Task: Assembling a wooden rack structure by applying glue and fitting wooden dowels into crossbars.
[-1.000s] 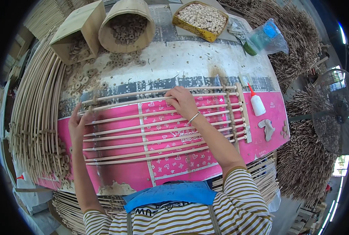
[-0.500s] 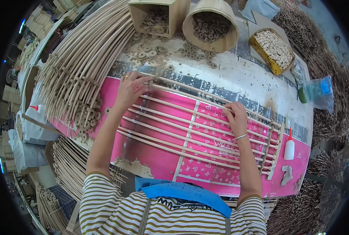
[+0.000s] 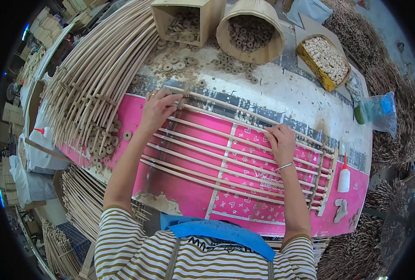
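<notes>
The left hand (image 3: 159,112) pinches the end of a rod (image 3: 217,115), beside a small ring (image 3: 181,103); the right hand (image 3: 281,141) grips it farther along with thumb and fingers. Uneven pressure between the hands could twist the rod or work it loose from the wooden strip (image 3: 328,182) right of the right hand. The rod's long axis slants from the left fingertips down past the right hand, pointing toward that strip.
</notes>
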{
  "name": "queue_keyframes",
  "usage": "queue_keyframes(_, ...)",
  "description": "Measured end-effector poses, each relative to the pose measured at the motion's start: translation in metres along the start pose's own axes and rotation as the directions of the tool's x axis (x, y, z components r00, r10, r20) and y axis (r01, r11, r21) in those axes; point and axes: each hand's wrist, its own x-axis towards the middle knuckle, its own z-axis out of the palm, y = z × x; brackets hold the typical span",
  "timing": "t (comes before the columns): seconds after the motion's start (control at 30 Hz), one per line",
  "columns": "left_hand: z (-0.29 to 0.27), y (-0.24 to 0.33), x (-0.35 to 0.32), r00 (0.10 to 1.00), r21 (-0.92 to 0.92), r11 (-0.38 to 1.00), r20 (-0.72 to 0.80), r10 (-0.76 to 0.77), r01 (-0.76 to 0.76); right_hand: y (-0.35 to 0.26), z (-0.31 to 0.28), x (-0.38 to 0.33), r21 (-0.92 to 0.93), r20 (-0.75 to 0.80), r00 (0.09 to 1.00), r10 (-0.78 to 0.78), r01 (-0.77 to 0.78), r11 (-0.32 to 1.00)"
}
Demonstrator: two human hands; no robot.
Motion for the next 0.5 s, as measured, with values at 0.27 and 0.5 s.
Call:
queue_keyframes(0.27, 0.016, -0.060, 0.088, 0.987, -0.013, 0.998, -0.150, -0.063, 0.062, -0.018, -0.025, -0.012, 0.065, 0.005, 1.000, 0.002, -0.002, 0.998)
queue_keyframes(0.5, 0.047, -0.093, 0.128, 0.995, 0.220, 0.970, -0.030, -0.100, 0.104, -0.027, -0.019, -0.018, 0.112, 0.113, 0.993, -0.035, 0.023, 0.993)
